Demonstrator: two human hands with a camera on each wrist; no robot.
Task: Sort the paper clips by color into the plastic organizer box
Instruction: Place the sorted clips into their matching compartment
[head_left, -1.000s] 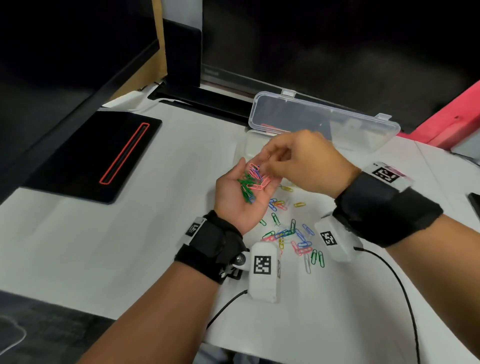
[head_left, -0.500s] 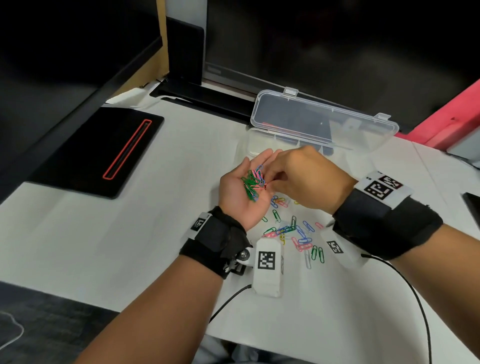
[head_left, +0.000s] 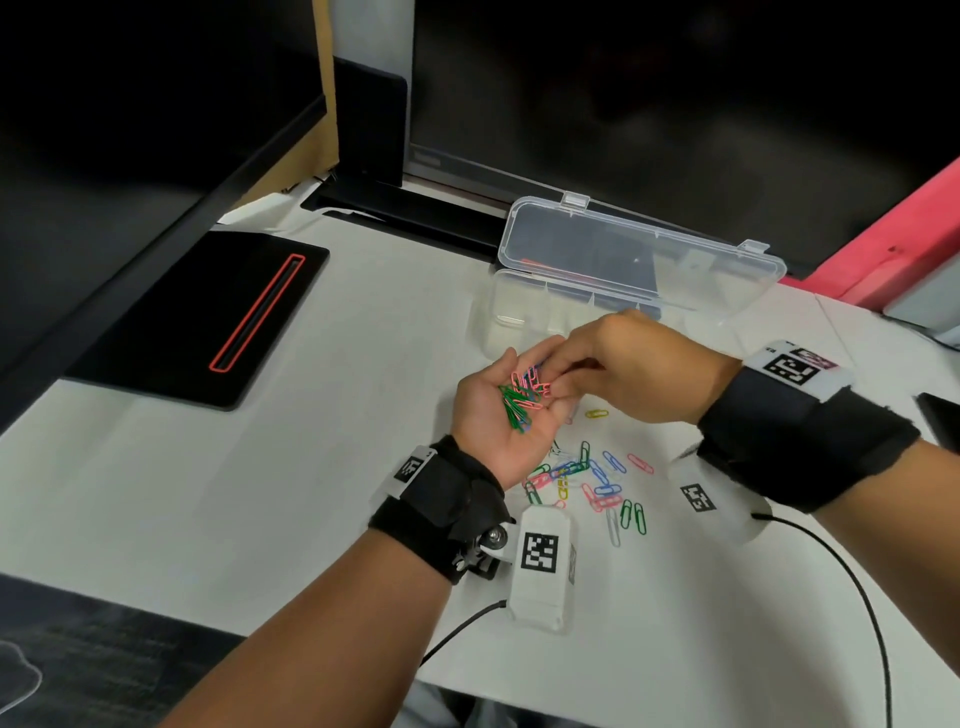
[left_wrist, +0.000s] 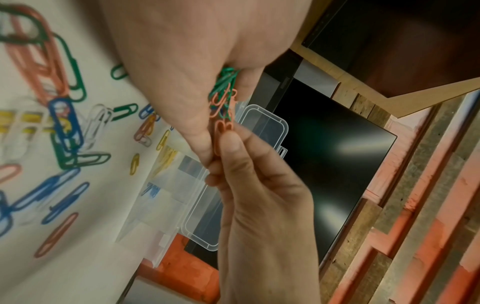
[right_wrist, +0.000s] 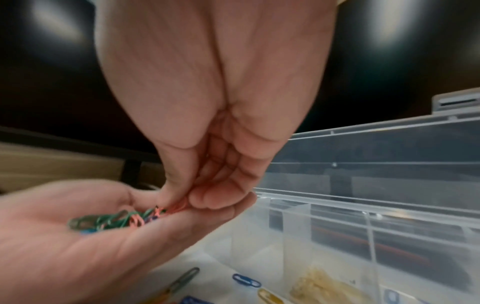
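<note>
Lowered beside organizer box (head_left: 524, 306), right hand (head_left: 639, 364) pinches pink clip (left_wrist: 221, 127) over cupped left hand (head_left: 498, 421)

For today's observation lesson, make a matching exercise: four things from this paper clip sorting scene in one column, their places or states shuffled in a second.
Things:
1. green and pink paper clips
2. clear plastic organizer box
3. single yellow paper clip
4. right hand

Places or states:
A. lid open
B. alone on the white table
C. pinching a pink clip
D. in the left hand, palm up

Pairs: 1-D, 2-A, 3-B, 4-C
</note>
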